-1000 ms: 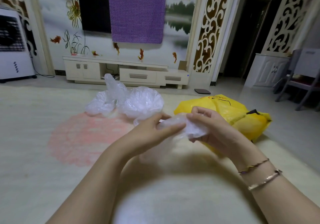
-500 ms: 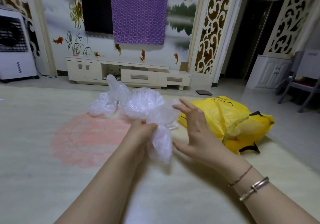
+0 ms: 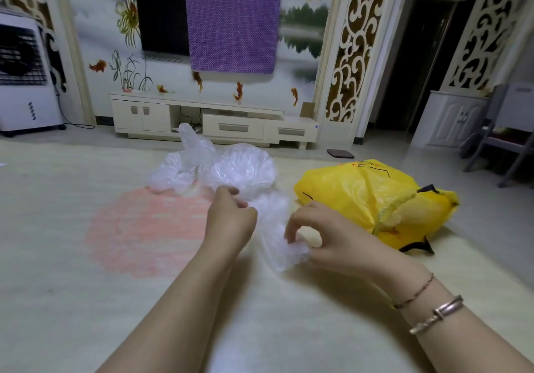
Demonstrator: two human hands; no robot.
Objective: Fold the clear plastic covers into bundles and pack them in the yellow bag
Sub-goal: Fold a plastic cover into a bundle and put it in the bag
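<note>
A crumpled clear plastic cover (image 3: pixel 276 228) hangs between my two hands above the pale carpet. My left hand (image 3: pixel 231 216) grips its upper end. My right hand (image 3: pixel 315 234) pinches its lower end between thumb and fingers. Behind the hands lies a loose pile of clear plastic covers (image 3: pixel 213 167) on the carpet. The yellow bag (image 3: pixel 372 199) lies on its side to the right of my hands, bulging, with black handles showing at its near and right edges.
A pink round patch (image 3: pixel 144 228) marks the carpet at the left. A white TV cabinet (image 3: pixel 213 120) stands along the far wall, a white air cooler (image 3: pixel 26 75) at far left. A chair (image 3: pixel 508 133) stands at the far right, and a small dark mat (image 3: pixel 341 153) lies near the doorway.
My right hand let go of the cover, opened, and has now taken hold of its lower end. The left hand kept its grip and the cover now stretches between both hands.
</note>
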